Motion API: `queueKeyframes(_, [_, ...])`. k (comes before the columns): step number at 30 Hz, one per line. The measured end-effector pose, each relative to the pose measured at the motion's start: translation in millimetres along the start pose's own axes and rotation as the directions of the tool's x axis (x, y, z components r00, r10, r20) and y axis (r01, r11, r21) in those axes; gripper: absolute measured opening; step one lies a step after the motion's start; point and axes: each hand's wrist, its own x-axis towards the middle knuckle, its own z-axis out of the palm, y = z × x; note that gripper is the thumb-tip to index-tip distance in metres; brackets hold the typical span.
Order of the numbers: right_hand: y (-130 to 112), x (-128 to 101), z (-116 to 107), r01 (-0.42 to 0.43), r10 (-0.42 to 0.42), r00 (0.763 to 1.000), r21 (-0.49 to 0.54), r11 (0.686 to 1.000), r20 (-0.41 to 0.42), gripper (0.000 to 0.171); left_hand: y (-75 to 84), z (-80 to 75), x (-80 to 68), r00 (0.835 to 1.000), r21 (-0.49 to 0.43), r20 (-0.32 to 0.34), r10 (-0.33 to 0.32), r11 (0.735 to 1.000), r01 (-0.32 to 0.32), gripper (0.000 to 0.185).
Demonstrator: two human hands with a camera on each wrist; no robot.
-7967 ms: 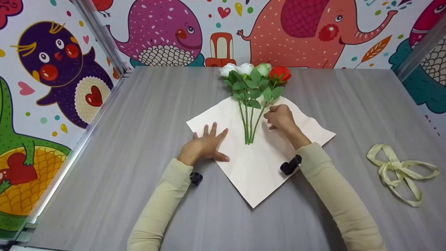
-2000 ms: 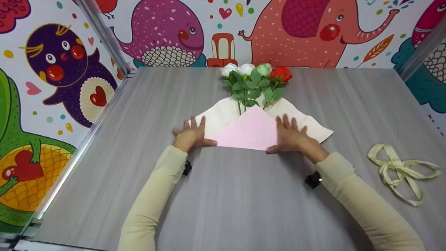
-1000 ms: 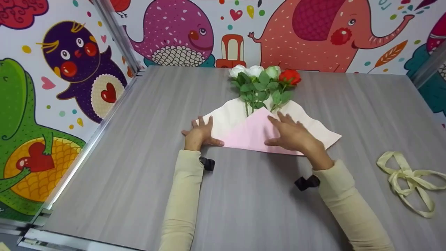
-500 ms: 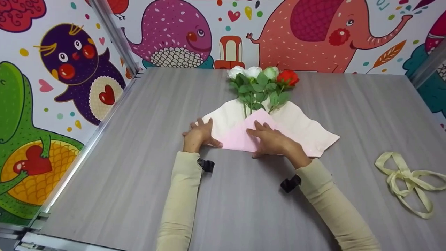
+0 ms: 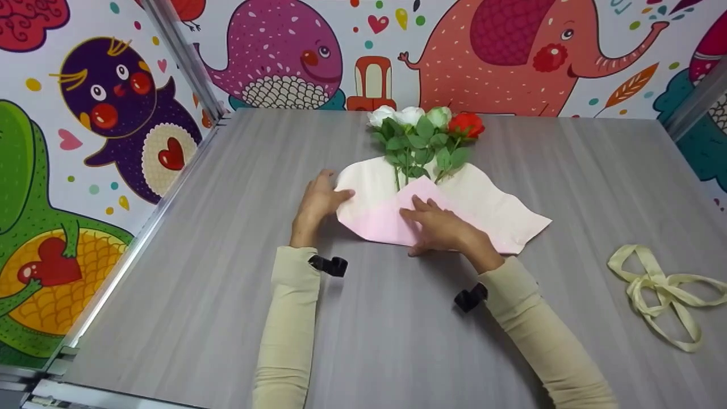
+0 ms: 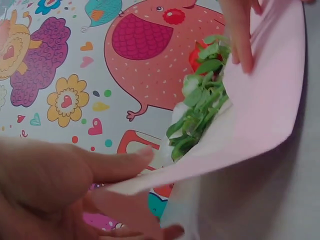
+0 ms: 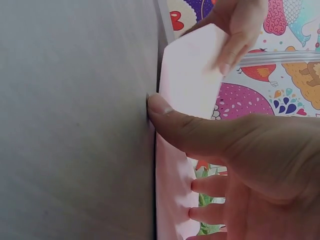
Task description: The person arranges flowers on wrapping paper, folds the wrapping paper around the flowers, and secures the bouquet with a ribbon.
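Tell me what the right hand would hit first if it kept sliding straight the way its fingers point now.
The right hand, flat on the pink folded flap of wrapping paper, points up-left. Going straight on, it would probably first meet the green flower stems above the flap's tip, though depth is unclear.

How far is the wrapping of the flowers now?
Done: bottom corner of the paper is folded up, pink side over the stems. In hand: left hand lifts the left corner while right hand presses the fold. Left: right corner lies flat; ribbon lies untouched beside.
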Motion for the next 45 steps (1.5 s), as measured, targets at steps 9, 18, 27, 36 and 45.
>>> queueKeyframes(9, [5, -1, -9, 0.095, -0.095, 0.995, -0.004, 0.995, -0.043, 0.079, 16.0, -2.6, -4.1, 0.999, -0.399, 0.014, -0.046, 0.916, 0.048, 0.079])
queueKeyframes(18, [17, -16, -32, 0.101, -0.083, 0.981, 0.094, 0.991, -0.177, 0.065, 36.1, 9.7, -11.7, 0.999, -0.636, 0.024, -0.023, 0.771, 0.033, 0.098])
queueKeyframes(27, [29, -37, -57, 0.072, -0.022, 0.959, 0.166, 0.983, -0.283, 0.057, 59.5, 52.6, -23.2, 0.988, -0.576, 0.034, 0.151, 0.811, -0.104, 0.074])
queueKeyframes(36, [36, -45, -66, 0.046, 0.028, 0.944, 0.213, 0.976, -0.329, 0.052, 66.4, 81.2, -31.3, 0.991, -0.239, 0.024, 0.13, 0.963, -0.121, 0.066])
queueKeyframes(45, [23, -47, -67, 0.087, 0.043, 0.882, 0.252, 0.964, -0.47, 0.051, 66.1, 98.3, -37.1, 0.966, -0.065, 0.199, 0.166, 0.986, -0.156, 0.064])
